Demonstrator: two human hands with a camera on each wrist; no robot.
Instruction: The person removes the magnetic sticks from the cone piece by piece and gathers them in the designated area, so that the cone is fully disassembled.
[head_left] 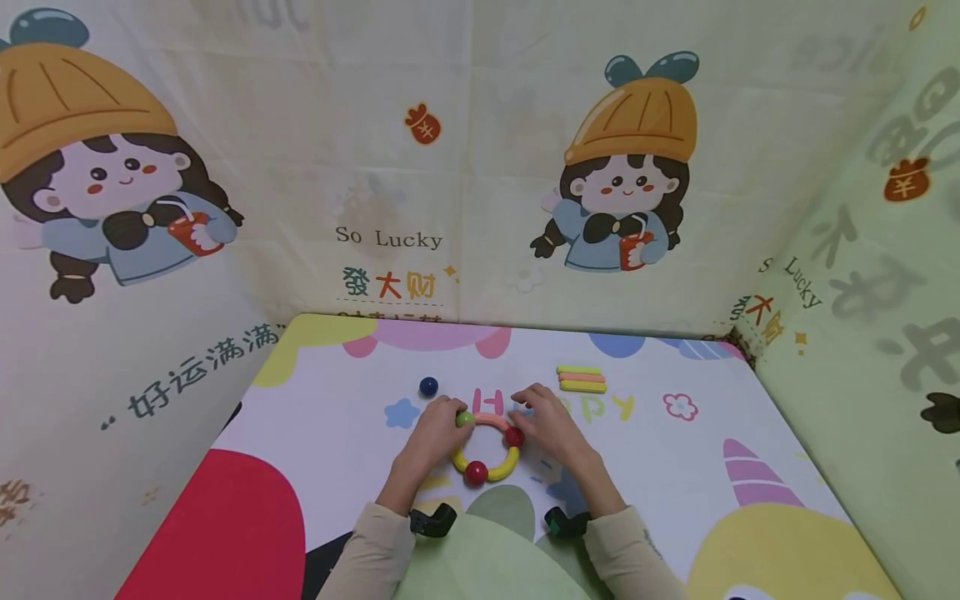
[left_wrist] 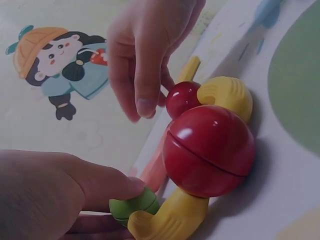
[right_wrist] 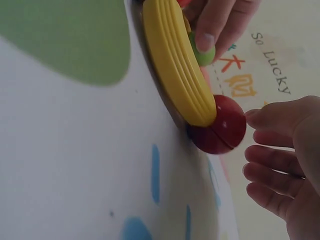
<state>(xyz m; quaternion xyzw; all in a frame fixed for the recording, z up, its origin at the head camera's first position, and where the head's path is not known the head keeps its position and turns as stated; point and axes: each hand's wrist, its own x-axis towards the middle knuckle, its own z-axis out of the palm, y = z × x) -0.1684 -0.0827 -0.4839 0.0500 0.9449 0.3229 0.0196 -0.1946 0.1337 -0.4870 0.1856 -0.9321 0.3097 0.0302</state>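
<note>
On the table, curved bars and balls form a ring. A green ball (head_left: 465, 418) is pinched between the thumb and fingers of my left hand (head_left: 433, 435) at the ring's left side. A pink curved bar (head_left: 491, 418) spans the far side. Yellow curved bars (head_left: 506, 464) meet at the larger red ball (head_left: 476, 473) nearest me. My right hand (head_left: 553, 427) hovers beside another red ball (head_left: 514, 437) at the ring's right; its fingers are loosely bent and grip nothing. In the right wrist view, the thumb tip (right_wrist: 252, 118) is right at that red ball's edge.
Past my left hand lies a dark blue ball (head_left: 428, 387). Three bars, yellow (head_left: 582, 387), pink and yellow, lie side by side beyond my right hand. The printed tabletop (head_left: 645, 467) meets a patterned cloth wall (head_left: 480, 192) at the back and sides.
</note>
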